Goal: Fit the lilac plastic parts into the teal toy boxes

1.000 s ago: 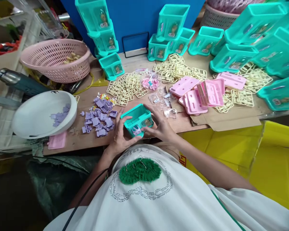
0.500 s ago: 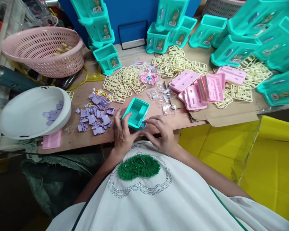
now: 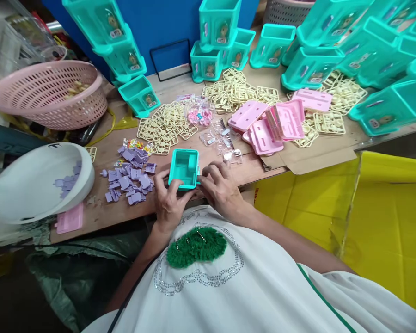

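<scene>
A small teal plastic housing stands near the table's front edge with its open side facing up. My left hand grips its near left corner, thumb on the rim. My right hand presses curled fingers against its right side. A pile of small lilac plastic pieces lies just left of my left hand. Clear plastic bits lie just beyond my right hand.
A white bowl with a few lilac pieces sits at the left, a pink basket behind it. Cream part frames, pink panels and stacked teal housings fill the back and right. A yellow bin stands below the table edge.
The teal housing was tipped with its front toward me; both hands have turned it upright, opening upward, and set it by the table edge.
</scene>
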### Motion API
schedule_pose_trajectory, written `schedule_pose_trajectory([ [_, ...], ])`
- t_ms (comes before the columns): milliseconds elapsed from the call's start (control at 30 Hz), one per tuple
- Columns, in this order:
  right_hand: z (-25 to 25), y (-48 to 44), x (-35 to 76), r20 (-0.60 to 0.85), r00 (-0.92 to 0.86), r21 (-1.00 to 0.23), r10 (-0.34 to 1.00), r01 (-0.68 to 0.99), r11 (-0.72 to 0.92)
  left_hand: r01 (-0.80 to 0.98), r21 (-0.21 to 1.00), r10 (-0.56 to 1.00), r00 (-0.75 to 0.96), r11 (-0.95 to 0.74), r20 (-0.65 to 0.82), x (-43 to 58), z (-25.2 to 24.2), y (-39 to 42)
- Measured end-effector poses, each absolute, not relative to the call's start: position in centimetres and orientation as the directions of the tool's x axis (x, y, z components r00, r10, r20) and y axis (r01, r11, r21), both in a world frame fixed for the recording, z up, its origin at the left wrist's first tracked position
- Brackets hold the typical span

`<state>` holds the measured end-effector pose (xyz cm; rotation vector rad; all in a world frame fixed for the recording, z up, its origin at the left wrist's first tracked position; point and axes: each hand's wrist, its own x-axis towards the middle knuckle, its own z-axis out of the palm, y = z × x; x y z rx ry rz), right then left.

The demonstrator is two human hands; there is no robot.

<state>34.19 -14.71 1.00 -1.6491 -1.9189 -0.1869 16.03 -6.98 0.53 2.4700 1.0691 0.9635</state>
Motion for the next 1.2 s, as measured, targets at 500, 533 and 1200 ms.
schedule_pose_trajectory([
  [500, -0.6, -15.1, 34.7, 0.527, 0.231, -0.715, 0.818, 0.641, 0.279, 0.586, 0.477, 0.752, 0.449, -0.655, 0.482, 16.6, 0.7, -7.7],
  [533, -0.8, -14.9, 34.9, 0.509, 0.226, -0.730, 0.831, 0.625, 0.277, 0.582, 0.487, 0.756, 0.447, -0.652, 0.478, 16.6, 0.7, -7.7],
  [1200, 3.6, -12.4, 35.1, 0.545, -0.099, -0.557, 0.833, 0.700, 0.448, 0.407, 0.489, 0.615, 0.675, -0.771, 0.407, 16.0, 8.3, -4.5],
])
